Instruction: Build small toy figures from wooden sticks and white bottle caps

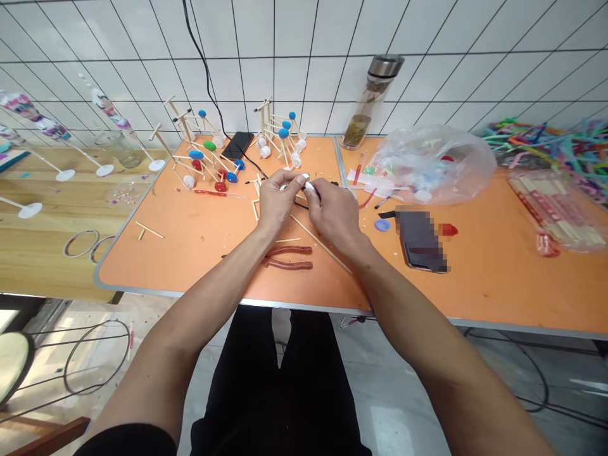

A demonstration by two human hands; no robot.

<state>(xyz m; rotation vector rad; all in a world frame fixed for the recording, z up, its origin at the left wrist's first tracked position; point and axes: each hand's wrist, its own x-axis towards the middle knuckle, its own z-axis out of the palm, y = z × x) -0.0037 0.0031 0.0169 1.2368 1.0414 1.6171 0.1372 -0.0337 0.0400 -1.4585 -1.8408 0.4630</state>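
A white piece (309, 187) is pinched by left fingers (295, 186) and right fingers (313, 199), stick models (284, 133) seemingly built, loose sticks (150, 230) unjoined.

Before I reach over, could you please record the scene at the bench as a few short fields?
Left hand: the left hand pinches a small white piece, mostly hidden
Right hand: the right hand meets it at the same piece
Nearest the hands: a thin wooden stick and pliers with reddish-brown handles, partly behind the left forearm
Toward the wall: stick models with coloured discs, a bottle with a metal lid
Right side: a clear plastic bag, a packet of sticks
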